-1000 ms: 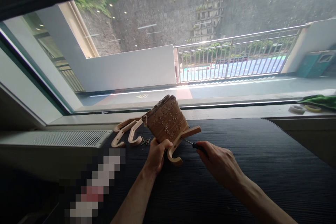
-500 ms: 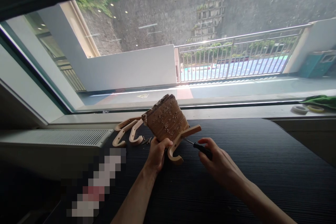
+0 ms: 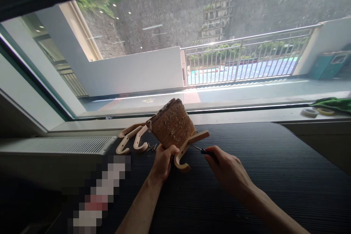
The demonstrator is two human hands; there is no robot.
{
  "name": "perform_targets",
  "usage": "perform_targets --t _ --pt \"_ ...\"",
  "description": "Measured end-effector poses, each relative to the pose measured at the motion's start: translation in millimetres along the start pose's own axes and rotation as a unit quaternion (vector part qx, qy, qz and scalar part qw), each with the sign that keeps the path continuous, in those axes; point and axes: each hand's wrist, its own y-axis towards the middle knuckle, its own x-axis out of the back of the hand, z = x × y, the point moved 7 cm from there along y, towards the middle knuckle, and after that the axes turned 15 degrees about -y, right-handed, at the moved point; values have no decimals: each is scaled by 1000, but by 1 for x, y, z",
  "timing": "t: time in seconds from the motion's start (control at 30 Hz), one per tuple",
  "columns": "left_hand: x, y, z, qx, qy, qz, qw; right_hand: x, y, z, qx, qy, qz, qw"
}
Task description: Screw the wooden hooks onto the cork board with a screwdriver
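Note:
My left hand [image 3: 165, 159] grips a rough-edged wooden board [image 3: 174, 124] by its lower edge, thumb on the face; the board is tilted and dotted with small holes or splinters. Against its lower right side lies a curved wooden hook [image 3: 184, 153], partly beside my left thumb. In my right hand [image 3: 226, 166] is a screwdriver [image 3: 203, 151] with a black handle, and its metal shaft points left to the hook. Whether its tip sits in a screw is too small to tell.
Left of the board, on the dark table [image 3: 274, 175], lie several more wooden hooks [image 3: 124, 144] and several screws [image 3: 152, 147]. Tape rolls [image 3: 309, 112] and a green cloth [image 3: 333, 105] rest on the windowsill. A white vented unit [image 3: 68, 145] stands at the left.
My right hand has turned and closed further round the screwdriver's handle, covering more of it. The board and hook stay in nearly the same place; the view has shifted slightly.

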Motion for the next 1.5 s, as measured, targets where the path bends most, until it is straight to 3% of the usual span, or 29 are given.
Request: perform_targets --t 0.1,0.2,0.4,0.6,0.67,0.83,1.0,1.17,1.3,1.5 --pt "-2 -1 -3 -7 -9 4 1000 -10 0 -5 -59 104 69 990" --pt "-2 -2 -5 -12 -12 -2 1000 -17 0 -4 -70 156 107 979" --pt "2 1 0 3 -22 -17 1000 0 2 -8 -53 88 44 994" --pt "4 2 0 -2 -16 -21 1000 6 1 9 100 -61 -25 993" --pt "3 2 -1 -4 -8 -13 1000 4 -1 14 117 -89 -24 989" --pt "4 1 1 -1 19 5 1000 6 -1 11 60 -34 -18 997" --pt "2 0 1 6 27 11 1000 -6 3 -6 -44 99 62 992" --pt "2 0 2 3 35 9 999 -11 5 -11 -56 134 92 985" --pt "4 2 4 -3 31 4 999 -3 3 -8 -30 79 58 995" --pt "3 1 3 0 14 1 1000 9 2 8 107 -60 -12 992"
